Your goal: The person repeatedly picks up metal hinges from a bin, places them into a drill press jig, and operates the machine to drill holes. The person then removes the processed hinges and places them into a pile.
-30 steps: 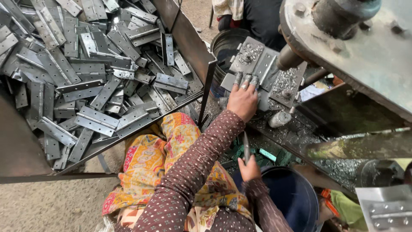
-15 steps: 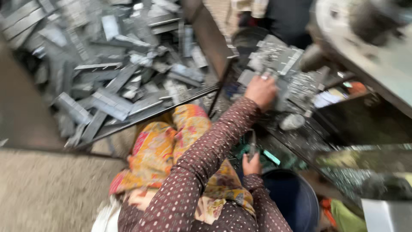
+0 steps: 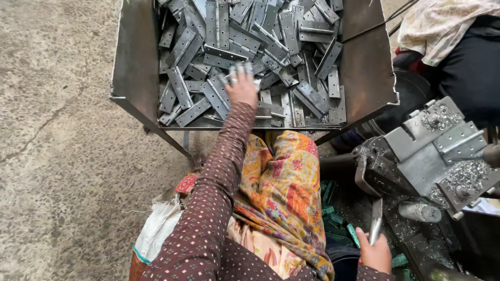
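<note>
My left hand (image 3: 240, 87) reaches forward into a steel bin (image 3: 133, 67) heaped with several grey metal hinge plates (image 3: 281, 47). Its fingers curl over one pale hinge plate (image 3: 244, 68) on top of the pile, blurred by motion. My right hand (image 3: 376, 255) sits low at the bottom right, closed around a slim metal lever handle (image 3: 376, 221) that rises toward a grey machine fixture (image 3: 432, 151). Patterned orange cloth (image 3: 281, 192) covers my lap between the two arms.
Metal shavings (image 3: 469, 174) lie on the fixture. Another person in a floral top and dark trousers (image 3: 463, 62) is at the top right. Green scraps (image 3: 338, 218) litter the dark base under the machine. A white sack (image 3: 156, 234) lies by my left side on the concrete floor (image 3: 57, 156).
My left hand left the machine fixture and swung left into the hinge bin. The view turned left with it. My right hand kept its hold on the lever handle.
</note>
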